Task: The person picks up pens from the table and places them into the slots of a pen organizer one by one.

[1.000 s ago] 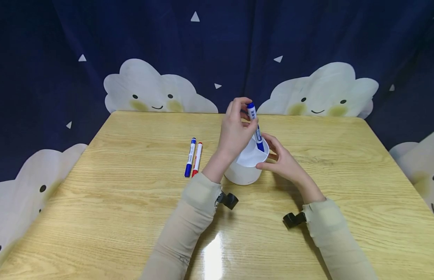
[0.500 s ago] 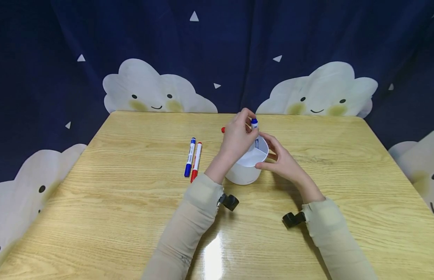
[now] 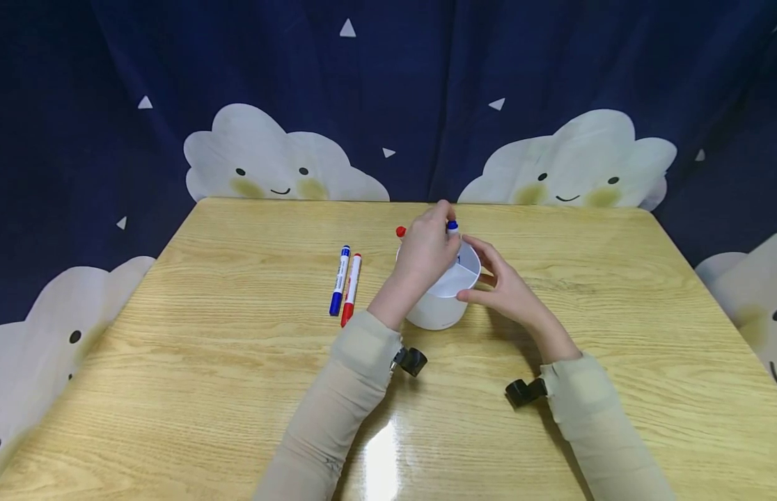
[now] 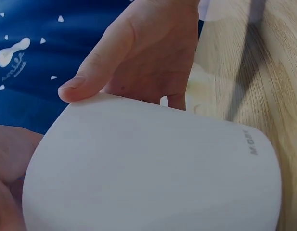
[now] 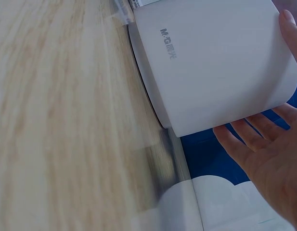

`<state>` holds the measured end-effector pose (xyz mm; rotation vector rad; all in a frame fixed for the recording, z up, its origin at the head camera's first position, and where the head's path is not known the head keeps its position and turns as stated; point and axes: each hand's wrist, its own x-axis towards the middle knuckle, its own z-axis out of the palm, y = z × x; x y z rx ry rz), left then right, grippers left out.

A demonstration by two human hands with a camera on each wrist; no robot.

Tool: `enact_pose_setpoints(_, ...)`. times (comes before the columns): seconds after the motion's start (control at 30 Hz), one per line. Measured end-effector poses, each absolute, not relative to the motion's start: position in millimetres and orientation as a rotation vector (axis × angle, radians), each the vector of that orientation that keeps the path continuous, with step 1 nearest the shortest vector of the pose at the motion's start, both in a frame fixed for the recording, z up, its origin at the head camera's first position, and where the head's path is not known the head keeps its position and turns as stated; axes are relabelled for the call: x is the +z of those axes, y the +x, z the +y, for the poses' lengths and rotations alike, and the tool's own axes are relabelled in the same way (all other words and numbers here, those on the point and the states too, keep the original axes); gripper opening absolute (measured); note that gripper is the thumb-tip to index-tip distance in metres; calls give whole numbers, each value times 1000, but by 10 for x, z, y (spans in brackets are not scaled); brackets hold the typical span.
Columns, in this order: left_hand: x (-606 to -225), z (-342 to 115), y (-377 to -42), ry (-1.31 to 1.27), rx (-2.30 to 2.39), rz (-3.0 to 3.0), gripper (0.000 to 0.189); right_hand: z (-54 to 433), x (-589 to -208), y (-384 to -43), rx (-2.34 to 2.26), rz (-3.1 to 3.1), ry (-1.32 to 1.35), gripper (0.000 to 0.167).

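Observation:
A white pen holder (image 3: 435, 316) with dividers inside stands upright on the table. My left hand (image 3: 422, 243) reaches over its rim and pinches a blue-capped marker (image 3: 452, 227), whose lower part is inside the holder. My right hand (image 3: 515, 289) grips the holder's right side, thumb on the near side and fingers behind. In the left wrist view the holder's wall hides the marker, and the left hand (image 4: 8, 178) shows only at the edge. The right wrist view has the right hand's fingers (image 5: 235, 144) against the holder. A red cap (image 3: 401, 231) pokes up at the back left rim.
A blue marker (image 3: 340, 282) and a red marker (image 3: 351, 289) lie side by side on the wooden table (image 3: 194, 334), left of the holder. Behind the table hangs a dark blue curtain (image 3: 288, 69) with cloud prints. Each wrist bears a small black camera (image 3: 410, 362).
My left hand has lowered the blue-capped marker into the pen holder, so less of it shows above the rim. A red cap has come into sight behind that hand. My right hand has stayed put.

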<state>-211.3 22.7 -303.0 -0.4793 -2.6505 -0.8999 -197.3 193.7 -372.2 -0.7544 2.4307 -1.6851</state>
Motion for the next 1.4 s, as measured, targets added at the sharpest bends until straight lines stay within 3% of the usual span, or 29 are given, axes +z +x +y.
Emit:
enact_pose_setpoints(0.4,-3016,189,-2110,-488,-889,-2674,25,1928,-3711,-1975,-1689,2419,-737,84)
enact_pose_setpoints(0.8,-2931,-185,-2118,-599,-907,-2538,21,1922,-3718,-1978,-1702,2413,-720,84)
enact_pose_setpoints(1.4,-3115,-828,-2154,-346,-997,-2338,18,1912,-3685,-1954,-1690,2423,-684,85)
